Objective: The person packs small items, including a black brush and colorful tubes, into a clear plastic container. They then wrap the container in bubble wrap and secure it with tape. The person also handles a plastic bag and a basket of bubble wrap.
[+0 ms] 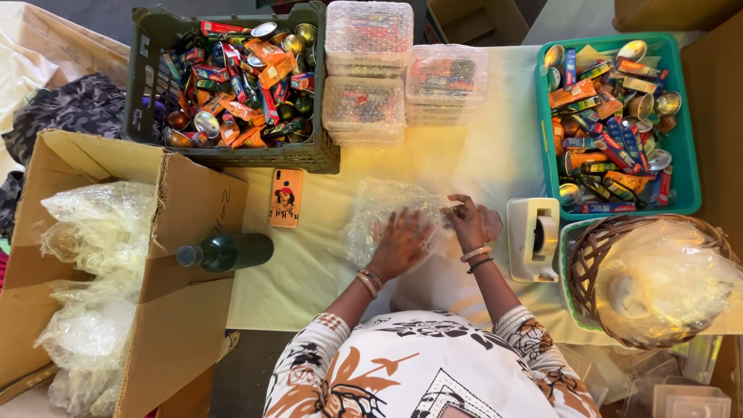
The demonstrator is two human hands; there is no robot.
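Bubble wrap, a clear crinkled sheet [379,217], lies on the pale cloth-covered surface [480,155] directly under the person's hands. The left hand [402,244] rests flat on the sheet with fingers spread and released, pressing it down. The right hand [468,220] has its fingers pinched at the sheet's right edge, on what looks like a small clear piece; whether that is tape or a fold of wrap I cannot tell.

Largest first, beyond the fingers: an open brown cardboard box [186,255] stuffed with more clear wrap stands well to the left. A dark green plastic crate [147,77] of small bright foil packets and shiny metal cups sits beyond the left fingers, and a teal plastic basket [685,155] of the same goods beyond the right ones. A brown wicker basket [596,255] holding a clear bag is near the right wrist. Stacked clear lidded boxes [368,70] stand straight ahead. A dark green glass bottle [224,251] lies on the cardboard flap, left of the left fingers. A white tape dispenser [534,236] sits just right of the right fingers, and an orange phone [285,197] lies ahead-left.

As I judge it, the bottle could roll off the sloping flap if the box is nudged. The springy sheet could unfold if the flat hand lifts. A quick reach right might knock the dispenser.
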